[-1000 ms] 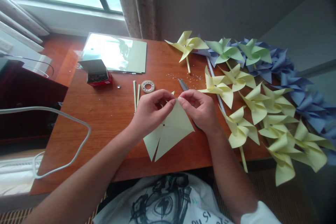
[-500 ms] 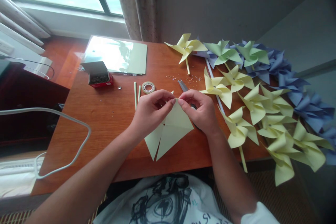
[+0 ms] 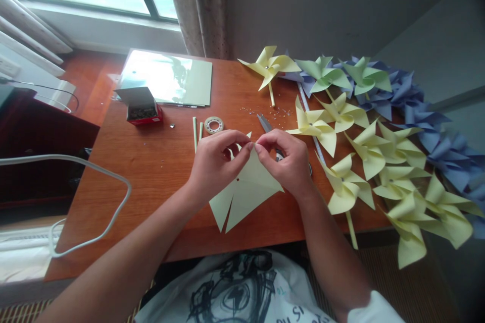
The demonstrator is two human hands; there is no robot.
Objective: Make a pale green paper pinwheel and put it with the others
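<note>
A pale yellow-green paper sheet (image 3: 246, 192), slit from its corners and with a small hole near the middle, lies above the table under my hands. My left hand (image 3: 220, 159) pinches the sheet's far edge between thumb and forefinger. Close against it, my right hand (image 3: 286, 159) pinches the same edge, the two sets of fingertips almost touching. What exactly sits between the fingertips is too small to make out. Scissors (image 3: 265, 123) lie partly hidden beneath my right hand. Just beyond my left hand are a roll of tape (image 3: 214, 125) and two rolled paper sticks (image 3: 195, 133).
Several yellow paper pinwheels (image 3: 346, 184), two green ones (image 3: 322, 75) and a heap of blue ones (image 3: 409, 91) cover the right side. At the back left stand an open red box (image 3: 146, 116) and a stack of sheets (image 3: 202, 83). A white cable (image 3: 127, 186) loops over the left edge.
The sheet's right corner has shifted slightly to the right and down. My right hand has tilted a little, showing more of the scissors' handle; both hands keep their pinch.
</note>
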